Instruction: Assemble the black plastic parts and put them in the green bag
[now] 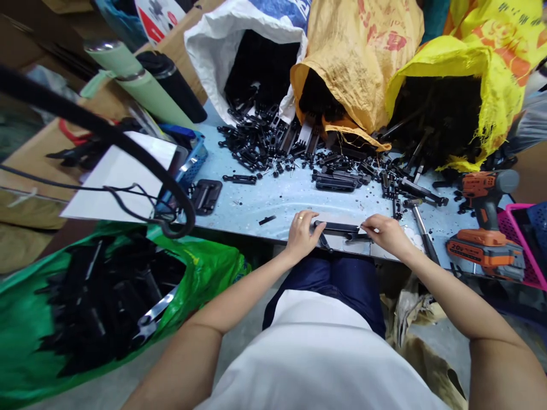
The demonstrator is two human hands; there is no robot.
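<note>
Near the table's front edge lies a long black bar-shaped part [339,226]. My left hand [304,234] grips its left end, thumb and fingers closed around it. At the other end my right hand [384,232] pinches a small light-coloured piece, perhaps a screw, too small to make out surely. Below the bar's left end sits another dark piece [325,244], partly covered by my hand. Right of my right hand rests a hammer [423,230] with a metal head and dark handle. A short black strip [267,220] lies left of my left hand.
Behind my hands, black parts [337,181] spill from a white sack [200,51], an orange sack [350,62] and a yellow sack [496,102]. An orange cordless drill [482,228] stands right. A green bag [205,267] of black parts is lower left; a dark cable [128,151] crosses the upper left.
</note>
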